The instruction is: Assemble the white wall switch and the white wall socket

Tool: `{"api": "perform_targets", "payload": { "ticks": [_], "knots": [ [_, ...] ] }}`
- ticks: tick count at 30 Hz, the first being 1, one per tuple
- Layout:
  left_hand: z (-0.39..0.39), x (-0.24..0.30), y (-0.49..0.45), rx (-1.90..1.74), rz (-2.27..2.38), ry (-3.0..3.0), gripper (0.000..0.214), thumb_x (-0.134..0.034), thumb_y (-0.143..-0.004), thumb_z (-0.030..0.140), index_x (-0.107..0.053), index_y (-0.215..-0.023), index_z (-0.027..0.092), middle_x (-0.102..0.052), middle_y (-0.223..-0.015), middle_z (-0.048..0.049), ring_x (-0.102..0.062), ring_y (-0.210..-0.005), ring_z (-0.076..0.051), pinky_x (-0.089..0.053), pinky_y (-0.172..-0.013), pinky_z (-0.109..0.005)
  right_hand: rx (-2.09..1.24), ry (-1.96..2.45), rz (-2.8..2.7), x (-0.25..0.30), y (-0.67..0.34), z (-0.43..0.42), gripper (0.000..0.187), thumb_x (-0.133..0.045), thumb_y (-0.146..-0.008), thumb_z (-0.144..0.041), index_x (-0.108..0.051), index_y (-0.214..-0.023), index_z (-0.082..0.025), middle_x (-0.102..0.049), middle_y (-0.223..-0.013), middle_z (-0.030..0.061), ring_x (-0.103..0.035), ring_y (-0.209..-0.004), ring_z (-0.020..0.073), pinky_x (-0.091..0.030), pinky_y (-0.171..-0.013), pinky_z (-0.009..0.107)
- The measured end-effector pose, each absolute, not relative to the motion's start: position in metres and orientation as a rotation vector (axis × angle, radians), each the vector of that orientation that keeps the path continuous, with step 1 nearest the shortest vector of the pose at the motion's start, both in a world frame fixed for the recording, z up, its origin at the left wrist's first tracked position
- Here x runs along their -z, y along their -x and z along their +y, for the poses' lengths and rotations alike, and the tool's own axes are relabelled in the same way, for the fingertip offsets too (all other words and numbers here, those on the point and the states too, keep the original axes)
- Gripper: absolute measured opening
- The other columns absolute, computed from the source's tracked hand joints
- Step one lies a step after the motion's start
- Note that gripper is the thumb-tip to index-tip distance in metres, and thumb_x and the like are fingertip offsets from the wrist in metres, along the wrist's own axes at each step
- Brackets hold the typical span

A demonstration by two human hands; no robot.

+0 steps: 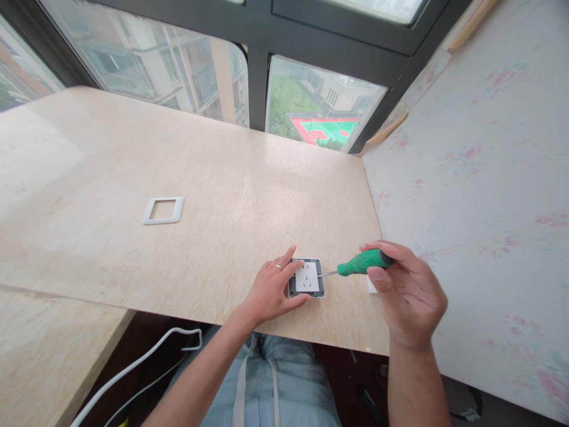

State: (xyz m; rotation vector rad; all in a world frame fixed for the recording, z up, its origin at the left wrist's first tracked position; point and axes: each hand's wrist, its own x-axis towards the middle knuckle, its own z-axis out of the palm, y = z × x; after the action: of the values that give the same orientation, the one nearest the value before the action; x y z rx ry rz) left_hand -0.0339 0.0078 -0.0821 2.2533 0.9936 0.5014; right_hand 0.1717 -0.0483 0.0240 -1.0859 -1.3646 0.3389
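A white wall socket (307,277) in a grey frame lies face up near the front edge of a beige marble-look tabletop (213,178). My left hand (272,289) grips the socket's left side, thumb and fingers closed round its edges. My right hand (411,290) holds a green-handled screwdriver (362,263) level, its metal tip touching the socket's right edge. A small white piece (371,286) lies half hidden under my right hand.
A white square cover frame (163,210) lies alone further left on the tabletop. A floral-papered wall (480,178) rises at the right, windows stand behind the table. White cables (146,356) hang below the front edge beside my legs.
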Motion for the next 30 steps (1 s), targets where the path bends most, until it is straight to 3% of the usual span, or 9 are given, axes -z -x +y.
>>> {"api": "perform_targets", "payload": {
  "ticks": [6,12,21,30],
  "knots": [
    [0.008,0.082,0.034,-0.504,1.004,-2.247,0.063,-0.071,-0.082,0.056,-0.051,-0.135,0.027,-0.026,-0.166,-0.0139,-0.050,-0.135,-0.037,-0.043,-0.105,-0.054,-0.258,1.094,-1.379,-0.026,-0.173,-0.042,0.047,-0.081,-0.074,-0.005,-0.071,-0.114,-0.028,-0.065,-0.107,0.0030,-0.066,-0.085,0.0170,-0.061,-0.066,0.035],
    [0.009,0.080,0.034,-0.521,0.987,-2.237,0.063,-0.069,-0.083,0.055,-0.050,-0.135,0.026,-0.041,-0.159,-0.0135,-0.047,-0.139,-0.035,-0.041,-0.107,-0.052,-0.424,1.059,-1.384,-0.027,-0.168,-0.048,0.041,-0.069,-0.085,-0.004,-0.066,-0.120,-0.025,-0.069,-0.119,0.0071,-0.069,-0.107,0.0247,-0.065,-0.080,0.045],
    [0.009,0.081,0.036,-0.544,0.976,-2.233,0.065,-0.071,-0.083,0.055,-0.048,-0.137,0.027,-0.045,-0.156,-0.0123,-0.048,-0.139,-0.033,-0.041,-0.108,-0.050,-0.401,1.042,-1.304,-0.025,-0.170,-0.048,0.040,-0.069,-0.085,-0.002,-0.066,-0.119,-0.023,-0.075,-0.109,0.0041,-0.075,-0.094,0.0215,-0.067,-0.078,0.043],
    [0.009,0.082,0.035,-0.536,0.993,-2.228,0.067,-0.070,-0.083,0.057,-0.047,-0.138,0.027,-0.045,-0.156,-0.0132,-0.048,-0.139,-0.033,-0.040,-0.109,-0.051,-0.176,1.096,-1.435,-0.016,-0.178,-0.043,0.051,-0.083,-0.077,-0.013,-0.068,-0.123,-0.030,-0.069,-0.105,0.0038,-0.070,-0.087,0.0212,-0.064,-0.066,0.039]
  ]
}}
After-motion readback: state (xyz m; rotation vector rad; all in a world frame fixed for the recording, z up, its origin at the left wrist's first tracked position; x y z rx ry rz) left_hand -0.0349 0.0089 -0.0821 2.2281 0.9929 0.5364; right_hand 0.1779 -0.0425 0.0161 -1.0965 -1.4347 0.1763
